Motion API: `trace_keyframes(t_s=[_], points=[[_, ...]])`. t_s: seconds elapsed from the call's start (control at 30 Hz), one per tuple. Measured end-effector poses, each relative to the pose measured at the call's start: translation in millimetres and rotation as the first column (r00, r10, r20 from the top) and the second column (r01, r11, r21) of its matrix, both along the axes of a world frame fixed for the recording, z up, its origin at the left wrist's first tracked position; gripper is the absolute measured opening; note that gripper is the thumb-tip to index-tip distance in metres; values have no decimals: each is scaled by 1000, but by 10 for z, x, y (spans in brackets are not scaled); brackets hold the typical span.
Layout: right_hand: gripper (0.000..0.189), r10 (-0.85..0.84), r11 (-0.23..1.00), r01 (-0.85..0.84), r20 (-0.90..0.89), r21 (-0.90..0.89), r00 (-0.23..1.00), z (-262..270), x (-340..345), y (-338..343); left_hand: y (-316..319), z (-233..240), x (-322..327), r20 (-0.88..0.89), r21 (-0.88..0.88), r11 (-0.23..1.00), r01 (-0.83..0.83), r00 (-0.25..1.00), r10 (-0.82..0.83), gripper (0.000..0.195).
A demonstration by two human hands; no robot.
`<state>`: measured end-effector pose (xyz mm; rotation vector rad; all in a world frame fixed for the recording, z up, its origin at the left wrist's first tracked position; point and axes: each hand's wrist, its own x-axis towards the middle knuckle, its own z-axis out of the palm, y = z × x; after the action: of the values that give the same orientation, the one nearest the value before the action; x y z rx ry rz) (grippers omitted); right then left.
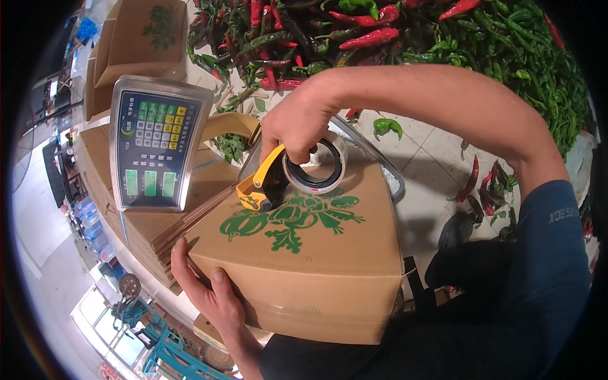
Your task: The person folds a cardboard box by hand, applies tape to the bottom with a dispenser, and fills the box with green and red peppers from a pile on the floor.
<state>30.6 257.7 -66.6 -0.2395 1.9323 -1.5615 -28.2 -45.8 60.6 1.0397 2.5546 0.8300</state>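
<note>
A cardboard box (304,256) with green printed vegetables on its side lies before me on the metal platform of a scale (396,183). My right hand (299,118) grips a yellow and black tape dispenser (259,183) above the box, with fingers inside the ring of a roll of clear tape (313,166). The dispenser's lower end is over the printed face; whether it touches is unclear. My left hand (213,294) rests against the box's near left corner, fingers spread and thumb up. Clear tape shows on the near side of the box.
The scale's display and keypad (152,142) stand at the left, beside stacked flat cardboard (137,223). Another cardboard box (142,38) is at the upper left. Red and dark peppers (285,42) and a heap of green peppers (513,52) cover the tiled floor (422,156) beyond.
</note>
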Motion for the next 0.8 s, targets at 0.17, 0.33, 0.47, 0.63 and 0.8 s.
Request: trace_keyframes(t_s=[0.17, 0.33, 0.47, 0.63, 0.8], points=[[37, 184, 973, -167, -102, 161, 978, 72, -135, -89, 63, 9, 27, -40, -34, 999, 0, 999, -2, 65], [47, 266, 952, -230, -174, 204, 948, 87, 59, -12, 48, 7, 65, 6, -7, 999, -36, 999, 36, 66], [63, 320, 938, -315, -11, 143, 947, 192, 461, 197, 57, 36, 83, -35, -97, 994, -53, 998, 50, 49], [60, 342, 901, -335, 25, 275, 939, 209, 715, 295, 51, -10, 76, 97, 39, 994, -97, 991, 93, 55], [38, 391, 870, -355, -39, 342, 920, 310, 815, 340, 68, 15, 80, -44, -101, 992, -75, 996, 71, 54]])
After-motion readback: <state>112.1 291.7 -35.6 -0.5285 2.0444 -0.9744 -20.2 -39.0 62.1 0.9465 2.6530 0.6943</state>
